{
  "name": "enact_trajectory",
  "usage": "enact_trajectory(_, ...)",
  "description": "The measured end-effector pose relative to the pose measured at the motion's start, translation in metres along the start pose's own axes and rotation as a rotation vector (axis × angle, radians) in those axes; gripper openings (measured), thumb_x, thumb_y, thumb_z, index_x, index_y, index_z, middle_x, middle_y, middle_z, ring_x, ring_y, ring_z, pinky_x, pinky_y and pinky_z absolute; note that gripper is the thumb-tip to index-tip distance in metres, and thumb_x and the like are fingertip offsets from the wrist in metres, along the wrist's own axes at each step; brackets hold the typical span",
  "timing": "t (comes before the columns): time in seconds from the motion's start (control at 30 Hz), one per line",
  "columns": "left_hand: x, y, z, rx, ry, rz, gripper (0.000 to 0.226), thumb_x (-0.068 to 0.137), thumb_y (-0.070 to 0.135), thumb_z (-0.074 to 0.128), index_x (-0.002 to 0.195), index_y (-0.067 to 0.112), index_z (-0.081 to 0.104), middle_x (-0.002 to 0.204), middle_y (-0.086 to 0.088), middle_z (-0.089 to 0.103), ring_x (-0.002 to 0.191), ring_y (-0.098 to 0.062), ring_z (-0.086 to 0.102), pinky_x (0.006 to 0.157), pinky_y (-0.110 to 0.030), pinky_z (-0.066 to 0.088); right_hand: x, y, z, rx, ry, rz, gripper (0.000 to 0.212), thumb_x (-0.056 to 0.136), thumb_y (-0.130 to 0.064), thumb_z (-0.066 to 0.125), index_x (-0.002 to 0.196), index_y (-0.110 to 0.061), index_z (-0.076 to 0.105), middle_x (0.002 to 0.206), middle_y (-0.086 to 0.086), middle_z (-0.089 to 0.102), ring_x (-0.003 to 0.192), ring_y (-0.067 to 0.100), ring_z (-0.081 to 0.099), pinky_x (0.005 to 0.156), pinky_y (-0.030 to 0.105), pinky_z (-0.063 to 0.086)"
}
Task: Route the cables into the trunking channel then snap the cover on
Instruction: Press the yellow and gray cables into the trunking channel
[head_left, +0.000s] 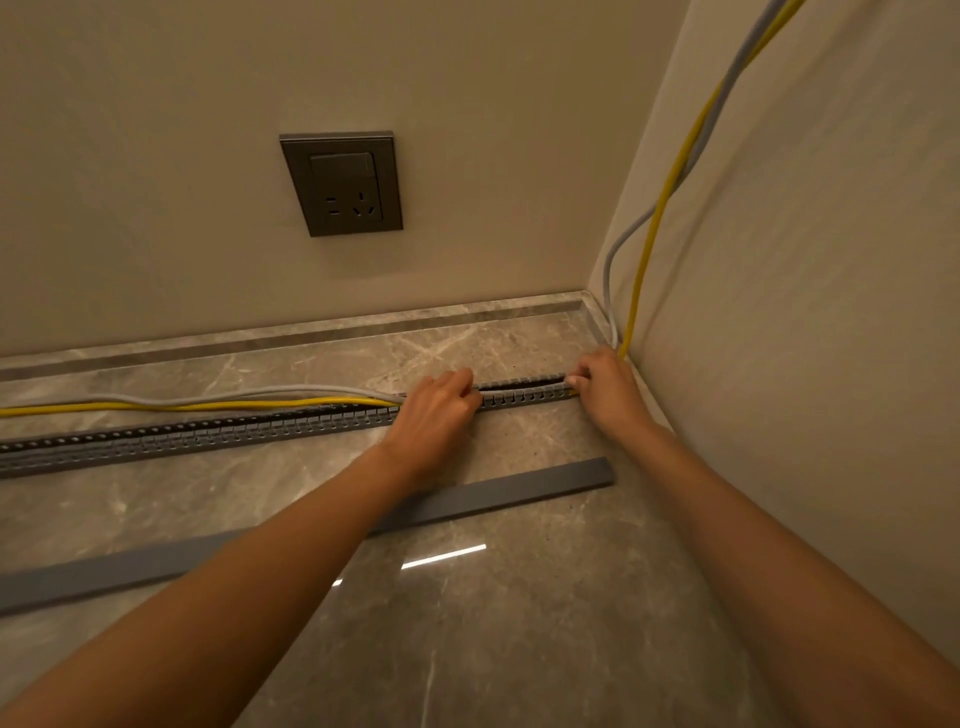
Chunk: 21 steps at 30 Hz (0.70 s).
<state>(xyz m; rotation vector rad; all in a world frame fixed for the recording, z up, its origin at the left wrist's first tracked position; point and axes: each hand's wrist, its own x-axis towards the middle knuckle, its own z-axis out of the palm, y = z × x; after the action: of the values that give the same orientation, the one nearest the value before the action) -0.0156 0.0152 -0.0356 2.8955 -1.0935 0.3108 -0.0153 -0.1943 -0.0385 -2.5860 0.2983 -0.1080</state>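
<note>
Both hands press at the channel (208, 439) near the corner: the left hand (434, 410) has fingers curled on the cables (234, 397), the right hand (605, 387) pinches them at the end (how tightly, I cannot tell). Leftward the cables lie outside and could spring out. The cover (493, 499) waits nearby.

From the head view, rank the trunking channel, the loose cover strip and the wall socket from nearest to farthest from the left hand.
1. Trunking channel: directly under the left hand, whose fingers are at its slot.
2. Cover strip: flat on the floor on the person's side of the channel, passing under the left forearm.
3. Wall socket: up on the back wall, beyond the channel.
</note>
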Motion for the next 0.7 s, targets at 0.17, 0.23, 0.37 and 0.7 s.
enact_trajectory(0.17,-0.004,-0.002,-0.006,-0.106,-0.086,-0.047,0.034,0.088,0.012,0.057,0.121,0.007,0.056,0.107,-0.012,0.061,0.094,-0.029,0.058,0.073,-0.039,0.051,0.001,-0.006,-0.001,-0.007,0.024,0.032,0.013,0.087,-0.001,0.056,0.093,0.005,0.067,0.114,0.023,0.055,0.104,0.034,0.055,0.089,0.034,0.043)
enact_trajectory(0.23,-0.004,-0.002,-0.010,-0.142,-0.126,-0.077,0.034,0.092,0.012,0.046,0.126,0.008,0.051,0.115,-0.013,0.060,0.102,-0.030,0.056,0.080,-0.040,0.047,-0.003,-0.010,-0.001,0.005,0.055,0.036,0.021,0.087,0.002,0.053,0.105,0.003,0.064,0.121,0.022,0.055,0.108,0.033,0.055,0.092,0.035,0.045)
enact_trajectory(0.37,-0.001,-0.006,-0.019,-0.287,-0.158,-0.153,0.034,0.088,0.002,0.044,0.119,0.005,0.058,0.113,-0.017,0.064,0.102,-0.034,0.059,0.085,-0.041,0.047,-0.020,-0.029,0.004,0.058,0.101,-0.048,0.027,0.088,0.000,0.052,0.114,-0.001,0.060,0.122,0.017,0.053,0.113,0.029,0.051,0.097,0.034,0.042)
enact_trajectory(0.7,-0.008,-0.047,-0.028,-0.755,0.001,-0.636,0.028,0.091,-0.004,0.045,0.117,0.002,0.053,0.110,-0.013,0.057,0.104,-0.024,0.056,0.086,-0.030,0.045,-0.038,-0.076,0.034,-0.011,-0.112,-0.307,0.028,0.087,-0.002,0.057,0.113,-0.007,0.065,0.116,0.012,0.059,0.112,0.026,0.048,0.098,0.028,0.034)
